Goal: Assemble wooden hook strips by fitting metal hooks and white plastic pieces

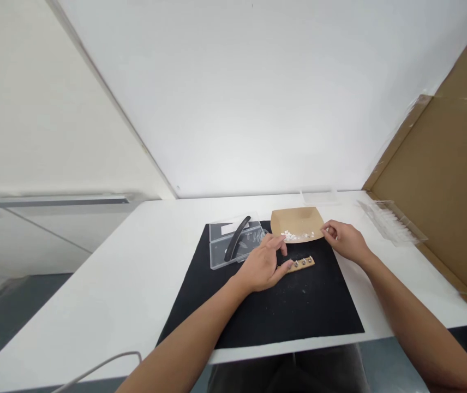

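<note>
My left hand (263, 263) has its fingers spread. Its thumb touches a narrow wood-coloured strip (307, 262) with several small metal studs, and its forefinger reaches the near edge of a brown paper tray (299, 217). Small white pieces (289, 236) lie inside along the tray's near side. At the tray's right edge, my right hand (343, 239) is closed, thumb and fingertips pinching that edge; anything smaller between them is hidden. Left of the tray, a black curved nail file (237, 239) lies across an opened clear plastic case (222, 252) containing clear false nails (257, 236).
A black mat (291, 316) covers part of the white table (106, 289). Clear plastic boxes (393, 221) lie at the right, beside a tall cardboard panel (442, 180). Another clear tray (318, 195) stands by the back wall. A cable (106, 360) crosses the front left edge.
</note>
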The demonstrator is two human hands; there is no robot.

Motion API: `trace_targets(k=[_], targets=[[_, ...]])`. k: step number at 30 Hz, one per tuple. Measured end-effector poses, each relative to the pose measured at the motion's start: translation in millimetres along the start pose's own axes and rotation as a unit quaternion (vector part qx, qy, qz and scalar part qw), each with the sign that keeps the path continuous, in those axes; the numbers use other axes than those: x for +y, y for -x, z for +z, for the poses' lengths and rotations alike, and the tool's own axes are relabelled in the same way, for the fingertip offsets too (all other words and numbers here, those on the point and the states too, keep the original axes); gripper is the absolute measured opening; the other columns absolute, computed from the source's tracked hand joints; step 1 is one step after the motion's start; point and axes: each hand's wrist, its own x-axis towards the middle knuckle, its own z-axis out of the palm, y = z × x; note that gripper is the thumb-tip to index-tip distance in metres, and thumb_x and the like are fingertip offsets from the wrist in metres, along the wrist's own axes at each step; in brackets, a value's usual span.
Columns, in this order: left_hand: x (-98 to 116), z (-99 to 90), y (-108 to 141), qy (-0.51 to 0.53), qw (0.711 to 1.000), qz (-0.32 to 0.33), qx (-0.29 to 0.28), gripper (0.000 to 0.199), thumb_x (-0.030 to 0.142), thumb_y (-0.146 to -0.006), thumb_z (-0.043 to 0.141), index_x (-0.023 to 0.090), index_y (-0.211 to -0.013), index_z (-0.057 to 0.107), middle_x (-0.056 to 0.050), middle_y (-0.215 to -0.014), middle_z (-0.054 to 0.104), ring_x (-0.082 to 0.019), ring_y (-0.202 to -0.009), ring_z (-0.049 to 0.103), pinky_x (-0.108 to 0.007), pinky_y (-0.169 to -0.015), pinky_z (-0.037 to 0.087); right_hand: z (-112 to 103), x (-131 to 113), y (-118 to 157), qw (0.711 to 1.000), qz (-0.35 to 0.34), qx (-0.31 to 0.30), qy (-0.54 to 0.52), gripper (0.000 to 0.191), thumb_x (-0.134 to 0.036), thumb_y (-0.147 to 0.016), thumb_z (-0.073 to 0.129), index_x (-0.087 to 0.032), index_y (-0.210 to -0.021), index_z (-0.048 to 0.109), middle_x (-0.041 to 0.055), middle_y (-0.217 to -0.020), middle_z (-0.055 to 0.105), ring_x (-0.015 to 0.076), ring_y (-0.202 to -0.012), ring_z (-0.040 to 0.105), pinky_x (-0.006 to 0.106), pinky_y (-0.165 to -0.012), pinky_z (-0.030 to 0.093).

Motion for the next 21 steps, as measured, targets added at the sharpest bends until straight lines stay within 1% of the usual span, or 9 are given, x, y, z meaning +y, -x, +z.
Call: trace_targets(k=[4, 6, 8, 10, 13, 16, 18, 20, 21], targets=[[-3.0, 6.6, 0.5, -0.014, 0.997, 0.044, 0.056, 0.045, 0.032, -0.103, 0.056, 0.022, -0.142, 0.036, -0.009, -0.11, 0.065, -0.027, -0.104, 0.057, -0.047, -0.093, 0.054, 0.2, 0.5, -1.3, 1.0, 0.008, -0.001, 0.003, 0.02, -0.043, -0.098, 0.056, -0.028, -0.098, 0.07, -0.0017, -0.077, 0.072, 0.0173, -0.072, 0.064, 0.028, -0.062, 0.036], [-5.7, 9.5, 0.0, -0.037, 0.995, 0.036, 0.081, 0.042, 0.031, -0.102, 0.054, 0.023, -0.139, 0.036, -0.008, -0.108, 0.064, -0.027, -0.105, 0.058, -0.045, -0.093, 0.054, 0.9, 1.1, -1.8, 1.0, 0.011, 0.0, 0.003, 0.023, -0.045, -0.099, 0.055, -0.028, -0.098, 0.07, -0.0014, -0.076, 0.071, 0.0175, -0.072, 0.064, 0.028, -0.062, 0.036], [-8.9, 9.3, -1.3, -0.06, 0.992, 0.011, 0.11, 0.04, 0.025, -0.102, 0.049, 0.022, -0.14, 0.035, -0.008, -0.106, 0.063, -0.026, -0.104, 0.058, -0.046, -0.095, 0.054, 1.5, 1.4, -2.0, 1.0, 0.012, 0.001, 0.003, 0.025, -0.047, -0.099, 0.054, -0.028, -0.097, 0.07, -0.0014, -0.075, 0.071, 0.0176, -0.071, 0.064, 0.028, -0.062, 0.037], [-13.0, 4.1, -2.9, -0.097, 0.985, -0.032, 0.141, 0.039, 0.017, -0.101, 0.045, 0.022, -0.139, 0.037, -0.008, -0.104, 0.061, -0.027, -0.104, 0.057, -0.047, -0.095, 0.053, 2.1, 1.7, -1.8, 1.0, 0.011, -0.001, 0.003, 0.027, -0.048, -0.1, 0.052, -0.028, -0.097, 0.069, -0.0018, -0.073, 0.07, 0.0173, -0.068, 0.064, 0.028, -0.061, 0.037], [-21.6, -13.0, -3.6, -0.165, 0.967, -0.107, 0.161, 0.032, 0.013, -0.1, 0.046, 0.02, -0.131, 0.049, -0.011, -0.105, 0.062, -0.03, -0.107, 0.055, -0.046, -0.089, 0.053, 2.7, 2.8, -1.0, 1.0, 0.007, 0.0, 0.005, 0.029, -0.05, -0.1, 0.05, -0.028, -0.097, 0.069, -0.002, -0.072, 0.069, 0.0187, -0.069, 0.064, 0.028, -0.06, 0.037], [-33.8, -36.0, -1.2, -0.223, 0.95, -0.163, 0.146, 0.02, 0.015, -0.099, 0.051, 0.019, -0.115, 0.062, -0.015, -0.104, 0.06, -0.035, -0.109, 0.051, -0.05, -0.087, 0.053, 2.3, 3.9, 0.2, 1.0, 0.005, -0.001, 0.008, 0.031, -0.053, -0.101, 0.049, -0.029, -0.1, 0.069, -0.0016, -0.072, 0.069, 0.0199, -0.067, 0.065, 0.029, -0.058, 0.037], [-43.2, -50.7, 1.8, -0.249, 0.943, -0.183, 0.124, 0.015, 0.017, -0.097, 0.055, 0.018, -0.106, 0.067, -0.019, -0.115, 0.058, -0.038, -0.114, 0.049, -0.055, -0.092, 0.052, 1.0, 3.9, 1.0, 1.0, 0.006, -0.003, 0.011, 0.031, -0.053, -0.101, 0.049, -0.029, -0.099, 0.069, -0.002, -0.071, 0.069, 0.0199, -0.065, 0.065, 0.029, -0.057, 0.037], [-52.4, -62.6, 5.9, -0.256, 0.948, -0.173, 0.073, 0.011, 0.019, -0.095, 0.06, 0.017, -0.098, 0.071, -0.02, -0.121, 0.056, -0.038, -0.116, 0.05, -0.056, -0.097, 0.051, -1.1, 3.5, 1.9, 1.0, 0.009, -0.005, 0.014, 0.031, -0.053, -0.101, 0.05, -0.03, -0.1, 0.069, -0.0022, -0.071, 0.068, 0.0199, -0.065, 0.064, 0.029, -0.056, 0.038], [-56.4, -67.1, 8.2, -0.253, 0.953, -0.162, 0.041, 0.009, 0.02, -0.094, 0.063, 0.019, -0.094, 0.072, -0.017, -0.121, 0.057, -0.036, -0.116, 0.051, -0.054, -0.098, 0.052, -2.2, 3.3, 2.3, 1.0, 0.01, -0.005, 0.016, 0.031, -0.054, -0.101, 0.049, -0.03, -0.1, 0.069, -0.0022, -0.071, 0.068, 0.0199, -0.065, 0.065, 0.029, -0.056, 0.038]])
